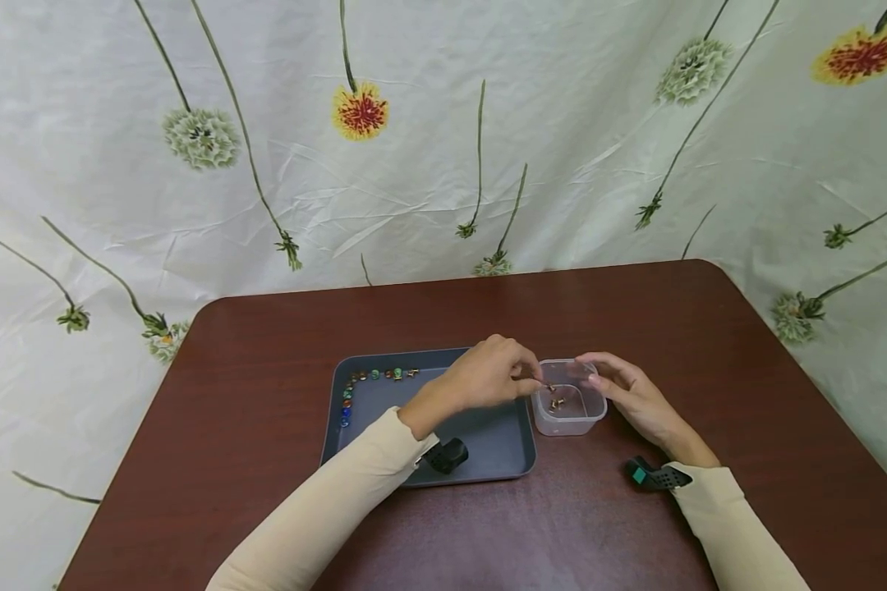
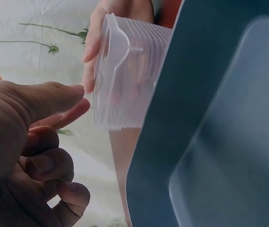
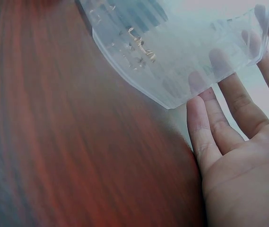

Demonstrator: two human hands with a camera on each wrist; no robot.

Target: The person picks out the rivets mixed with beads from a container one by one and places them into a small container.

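Note:
My left hand (image 1: 491,373) reaches over the tray to the rim of a clear plastic container (image 1: 567,427). Its thumb and index finger meet in a pinch, and a tiny gold-coloured piece (image 1: 550,387) shows at the fingertips in the head view. The other fingers curl loosely in the left wrist view. With fingers along the wall and thumb at the rim, my right hand (image 1: 639,402) holds the container from the right. Several small gold-coloured pieces (image 3: 139,41) lie inside it. The dark grey tray (image 1: 488,472) stands to the left.
Small coloured beads (image 1: 347,392) and gold-coloured pieces line the tray's left and far sides. Tray and container stand on a reddish-brown table (image 1: 266,460). A floral cloth (image 1: 414,189) hangs behind the table.

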